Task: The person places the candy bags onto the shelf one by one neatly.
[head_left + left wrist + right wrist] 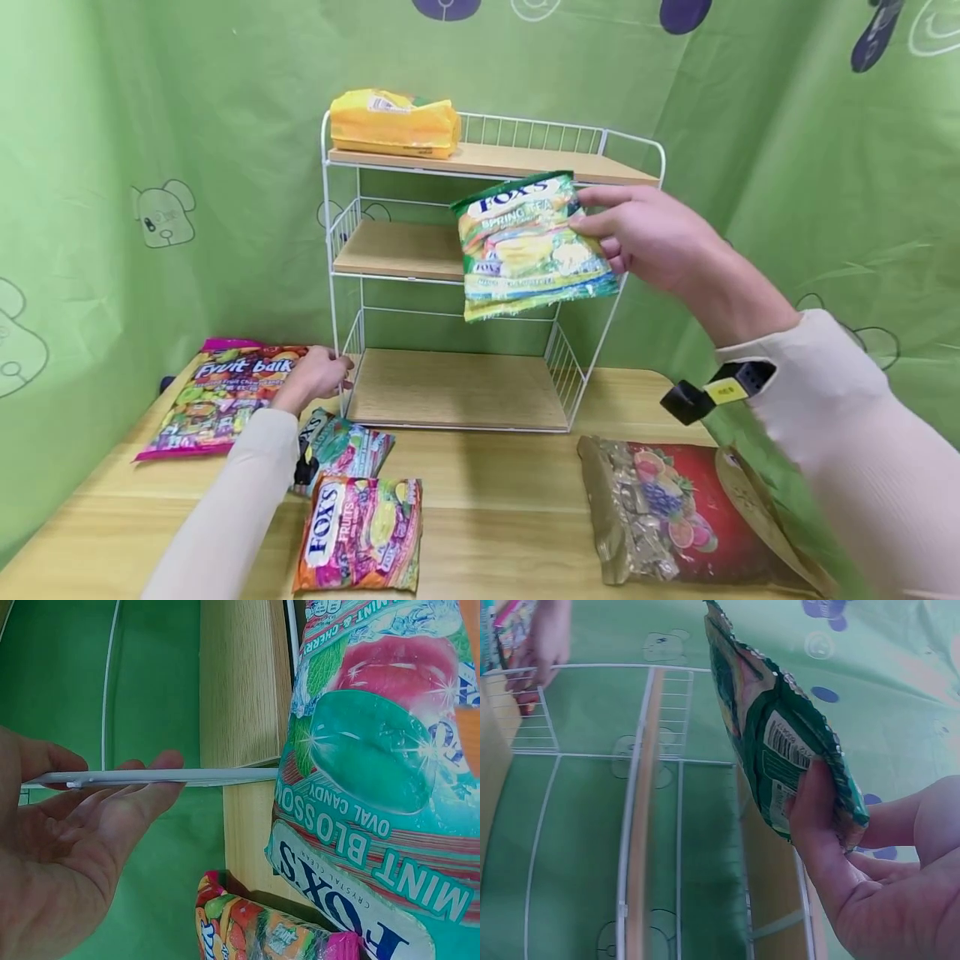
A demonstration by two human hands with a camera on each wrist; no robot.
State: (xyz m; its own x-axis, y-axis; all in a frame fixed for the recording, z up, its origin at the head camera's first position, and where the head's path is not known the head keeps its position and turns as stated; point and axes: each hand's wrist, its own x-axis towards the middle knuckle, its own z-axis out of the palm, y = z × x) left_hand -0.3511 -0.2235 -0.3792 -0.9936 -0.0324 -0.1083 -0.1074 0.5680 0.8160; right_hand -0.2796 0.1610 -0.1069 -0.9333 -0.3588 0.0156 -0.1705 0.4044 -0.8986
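In the head view my right hand pinches a green Fox's Spring Tea candy bag by its right side, raised in front of the rack's upper two shelves. The right wrist view shows the bag's barcoded back under the thumb. My left hand is at the lower left post of a white wire rack with wooden shelves. Seen from the left wrist, thumb and fingers of the left hand grip that white post. A yellow bag lies on the top shelf's left end.
On the table, a Fruit baik candy bag lies left of the rack. A Mint Blossom bag and a Fox's Fruits bag lie in front of it. A large red and gold bag lies at right. Green cloth hangs behind.
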